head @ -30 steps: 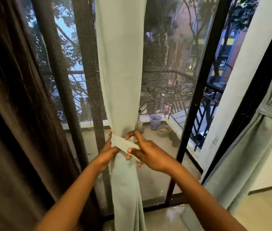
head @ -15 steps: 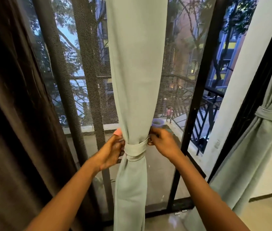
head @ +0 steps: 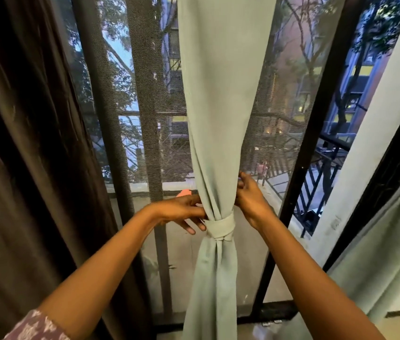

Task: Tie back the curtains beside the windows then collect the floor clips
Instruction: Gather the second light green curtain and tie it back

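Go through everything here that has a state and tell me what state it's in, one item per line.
Middle green curtain: gathered, cinched.
Tie-back band: wrapped around it, knotted in front.
Right green curtain: tied back already.
Brown curtain: hanging loose, untied.
Left hand: fingers relaxed, touching the gathered curtain beside the band.
Right hand: fingers curled at the curtain's edge; grip unclear.
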